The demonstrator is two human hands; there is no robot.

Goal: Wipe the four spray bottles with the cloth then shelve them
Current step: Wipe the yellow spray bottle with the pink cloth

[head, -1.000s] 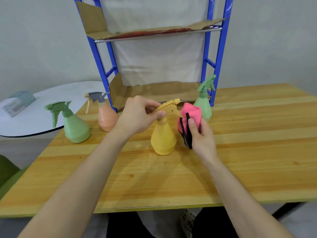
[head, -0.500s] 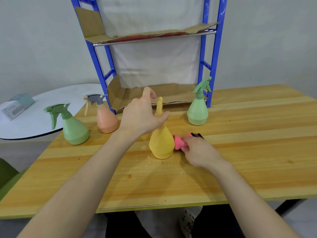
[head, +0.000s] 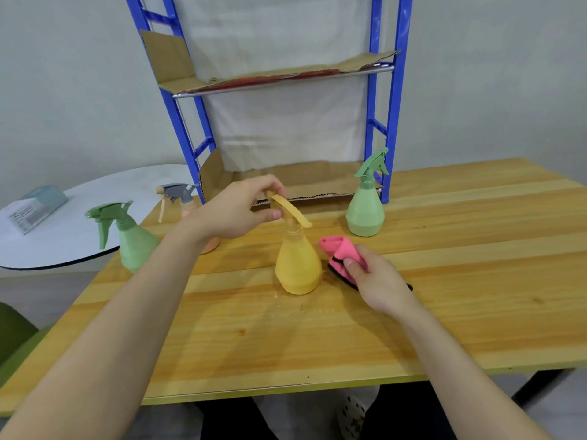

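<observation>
A yellow spray bottle (head: 298, 265) stands upright mid-table. My left hand (head: 236, 211) pinches its trigger head from above. My right hand (head: 378, 279) grips a folded pink cloth (head: 338, 254) just right of the bottle's base, close to its side. A light green bottle (head: 365, 206) stands by the blue shelf's right post. Another green bottle (head: 131, 238) stands at the table's left edge. A peach bottle with a grey head (head: 181, 196) is partly hidden behind my left wrist.
The blue metal shelf rack (head: 394, 100) stands at the table's back, with cardboard lining its lower level (head: 301, 181) and its upper shelf (head: 273, 77). A white round table (head: 73, 227) with a small box (head: 36, 208) sits to the left. The wooden table (head: 444, 312) spreads right and toward me.
My right hand dropped the cloth from beside the bottle's head to near its base, then drew it slightly right. My left hand turned the bottle's head, its nozzle now pointing right.
</observation>
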